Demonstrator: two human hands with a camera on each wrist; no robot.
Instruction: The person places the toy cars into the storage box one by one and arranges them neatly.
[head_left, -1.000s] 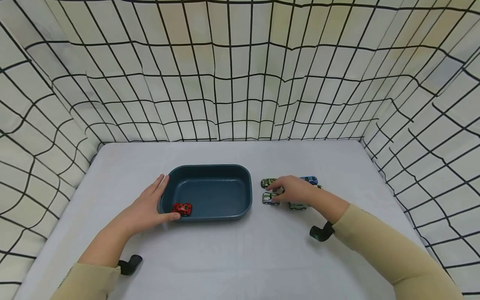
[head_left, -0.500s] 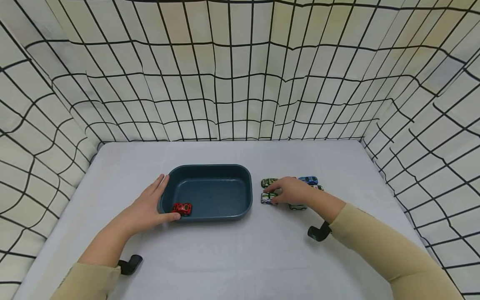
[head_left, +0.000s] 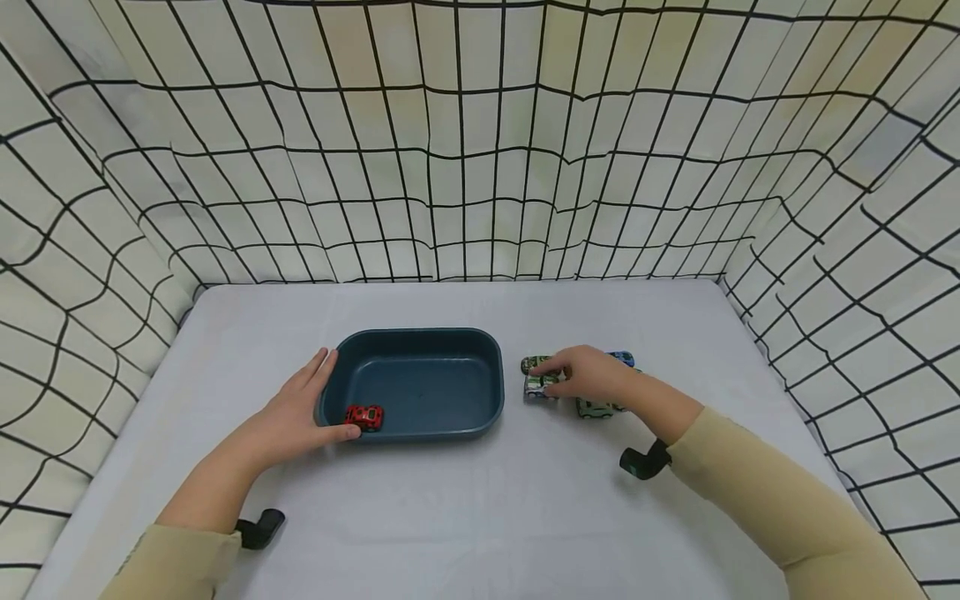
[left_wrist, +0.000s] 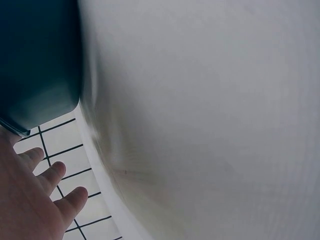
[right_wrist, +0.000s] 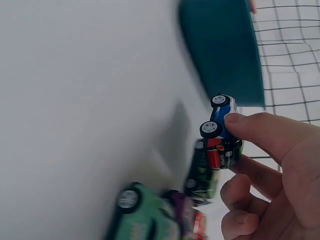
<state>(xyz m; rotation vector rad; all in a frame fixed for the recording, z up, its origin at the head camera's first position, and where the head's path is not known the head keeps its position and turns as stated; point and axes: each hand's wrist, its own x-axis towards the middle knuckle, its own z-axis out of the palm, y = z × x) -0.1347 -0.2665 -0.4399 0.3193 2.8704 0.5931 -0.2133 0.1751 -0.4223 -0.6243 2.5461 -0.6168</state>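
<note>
My right hand [head_left: 592,372] pinches a small toy car [right_wrist: 222,146], blue, black and red with white-rimmed wheels, between thumb and fingers. In the right wrist view the car is tilted and held off the white table. My left hand [head_left: 291,417] rests against the left end of a dark teal tray [head_left: 435,390], its fingers straight and spread, its thumb at the near rim. Inside the tray's near left corner sits a red toy car [head_left: 364,417], close to that thumb. A pale green toy car [head_left: 594,409] stands just below the right hand.
Several more toy cars are grouped around the right hand, partly hidden by it: a green patterned car [head_left: 534,363] and a blue car [head_left: 622,357] among them. Black netting [head_left: 462,200] over white sheeting encloses the table [head_left: 450,517] at the back and sides.
The right hand first shifts slightly left, then back right and up, raising the pinched toy car off the table. The left hand, tray and red car stay put.
</note>
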